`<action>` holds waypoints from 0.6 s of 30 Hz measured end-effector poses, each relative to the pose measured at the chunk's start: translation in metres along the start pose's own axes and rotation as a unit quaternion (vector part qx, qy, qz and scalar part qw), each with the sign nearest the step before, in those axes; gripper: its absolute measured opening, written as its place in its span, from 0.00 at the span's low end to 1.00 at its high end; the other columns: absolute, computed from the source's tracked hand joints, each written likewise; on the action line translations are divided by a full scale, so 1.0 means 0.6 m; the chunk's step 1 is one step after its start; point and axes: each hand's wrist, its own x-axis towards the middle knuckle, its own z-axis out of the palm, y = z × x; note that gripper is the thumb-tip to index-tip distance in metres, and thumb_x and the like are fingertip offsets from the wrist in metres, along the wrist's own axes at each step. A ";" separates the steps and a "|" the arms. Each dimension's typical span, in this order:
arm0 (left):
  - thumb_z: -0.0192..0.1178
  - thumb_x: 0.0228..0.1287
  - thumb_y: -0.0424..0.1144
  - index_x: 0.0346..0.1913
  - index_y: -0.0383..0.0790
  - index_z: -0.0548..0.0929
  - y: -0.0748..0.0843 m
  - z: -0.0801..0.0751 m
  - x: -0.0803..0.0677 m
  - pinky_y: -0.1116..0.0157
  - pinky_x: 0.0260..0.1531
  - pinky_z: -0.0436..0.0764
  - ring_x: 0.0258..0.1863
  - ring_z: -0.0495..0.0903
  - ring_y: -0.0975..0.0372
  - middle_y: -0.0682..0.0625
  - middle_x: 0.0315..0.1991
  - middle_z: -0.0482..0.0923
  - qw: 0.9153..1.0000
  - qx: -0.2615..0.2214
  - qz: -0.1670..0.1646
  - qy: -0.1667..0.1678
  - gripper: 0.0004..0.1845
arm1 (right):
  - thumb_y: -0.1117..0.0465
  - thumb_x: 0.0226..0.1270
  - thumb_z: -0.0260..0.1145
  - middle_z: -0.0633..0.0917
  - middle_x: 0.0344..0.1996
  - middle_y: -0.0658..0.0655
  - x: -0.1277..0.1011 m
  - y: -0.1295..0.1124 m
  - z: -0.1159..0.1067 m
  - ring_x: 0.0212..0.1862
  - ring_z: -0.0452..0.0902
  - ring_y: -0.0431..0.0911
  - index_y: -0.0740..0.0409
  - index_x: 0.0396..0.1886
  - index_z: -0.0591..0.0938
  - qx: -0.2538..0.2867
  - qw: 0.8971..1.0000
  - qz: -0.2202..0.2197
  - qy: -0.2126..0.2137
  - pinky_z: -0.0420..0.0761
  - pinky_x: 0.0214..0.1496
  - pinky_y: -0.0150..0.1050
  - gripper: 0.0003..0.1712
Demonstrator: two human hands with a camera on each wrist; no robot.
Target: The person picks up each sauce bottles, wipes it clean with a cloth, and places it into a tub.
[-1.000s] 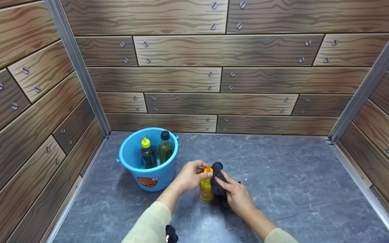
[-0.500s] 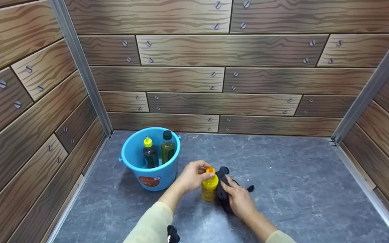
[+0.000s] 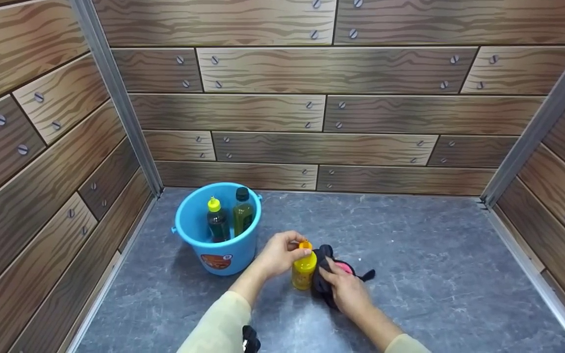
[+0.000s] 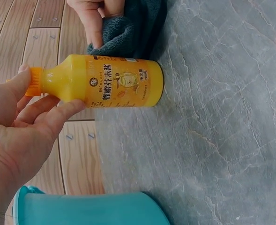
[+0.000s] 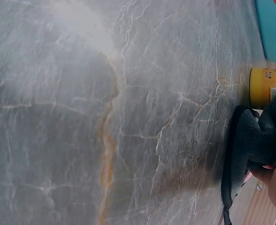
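Note:
A yellow squeeze bottle (image 4: 119, 84) with an orange cap (image 4: 34, 82) and a printed label stands upright on the grey floor, right of the blue bucket. My left hand (image 3: 282, 255) pinches it at the cap, with the thumb on the cap and other fingers by the neck and shoulder. On the bottle's right side, my right hand (image 3: 348, 289) grips a bunched dark cloth (image 5: 252, 140) close against it. A pink patch shows behind that hand, and a dark strap-like end of the cloth sticks out to the right. The right fingertips are partly hidden.
A light-blue bucket (image 3: 192, 235) stands at the left. Inside it are a dark bottle (image 3: 218, 225) with a yellow nozzle and a green bottle (image 3: 243, 218) with a black cap. Wood-patterned walls (image 3: 263, 113) enclose the marbled grey floor (image 3: 434, 274).
The right hand and cloth have shifted slightly right, and the cloth's pink patch and strap end have come into sight. The left hand stays on the bottle cap.

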 end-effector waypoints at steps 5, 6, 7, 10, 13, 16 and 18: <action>0.66 0.77 0.37 0.52 0.41 0.86 0.001 0.002 0.003 0.54 0.55 0.85 0.52 0.86 0.57 0.48 0.50 0.88 1.000 -0.003 -0.001 0.000 0.07 | 0.73 0.66 0.71 0.82 0.68 0.62 -0.006 0.003 0.000 0.56 0.85 0.63 0.51 0.60 0.90 -0.010 1.000 -0.007 -0.011 0.86 0.50 0.59 0.25; 0.66 0.76 0.37 0.51 0.40 0.86 0.001 0.002 0.003 0.53 0.55 0.85 0.52 0.86 0.56 0.48 0.49 0.88 1.000 -0.003 0.000 0.001 0.07 | 0.73 0.65 0.71 0.82 0.68 0.63 -0.007 0.003 0.000 0.56 0.85 0.63 0.51 0.60 0.90 -0.014 1.000 -0.009 -0.014 0.86 0.49 0.60 0.25; 0.67 0.76 0.37 0.51 0.41 0.86 0.001 0.002 0.003 0.53 0.55 0.85 0.52 0.86 0.56 0.48 0.49 0.88 1.000 -0.004 -0.001 0.001 0.07 | 0.73 0.64 0.72 0.82 0.67 0.64 -0.008 0.003 0.000 0.56 0.85 0.63 0.50 0.60 0.90 -0.018 1.000 -0.012 -0.018 0.86 0.49 0.60 0.26; 0.67 0.76 0.37 0.51 0.41 0.86 0.001 0.003 0.003 0.53 0.55 0.85 0.52 0.86 0.56 0.48 0.49 0.88 1.000 -0.003 -0.001 0.003 0.07 | 0.71 0.64 0.72 0.81 0.68 0.64 -0.009 0.003 -0.002 0.60 0.83 0.63 0.50 0.61 0.89 -0.030 0.999 -0.011 -0.042 0.85 0.49 0.62 0.26; 0.66 0.77 0.37 0.52 0.42 0.86 0.002 0.003 0.002 0.52 0.55 0.85 0.53 0.86 0.55 0.48 0.50 0.88 1.000 -0.006 -0.002 0.003 0.07 | 0.71 0.64 0.73 0.79 0.70 0.65 -0.011 0.002 -0.005 0.65 0.79 0.64 0.50 0.63 0.88 -0.032 0.997 0.000 -0.073 0.85 0.50 0.64 0.28; 0.66 0.77 0.38 0.52 0.42 0.86 0.001 0.002 0.001 0.52 0.56 0.85 0.54 0.86 0.55 0.48 0.50 0.88 1.000 -0.008 -0.002 0.003 0.07 | 0.70 0.65 0.74 0.77 0.72 0.64 -0.013 0.002 -0.007 0.66 0.77 0.65 0.48 0.65 0.87 -0.034 0.995 0.014 -0.094 0.85 0.47 0.65 0.29; 0.66 0.77 0.38 0.52 0.41 0.86 0.002 0.002 0.001 0.51 0.56 0.85 0.54 0.86 0.54 0.47 0.51 0.87 1.000 -0.008 -0.002 0.001 0.07 | 0.69 0.64 0.74 0.77 0.72 0.64 -0.016 0.002 -0.009 0.66 0.77 0.65 0.46 0.66 0.86 -0.039 0.994 0.024 -0.102 0.85 0.45 0.64 0.30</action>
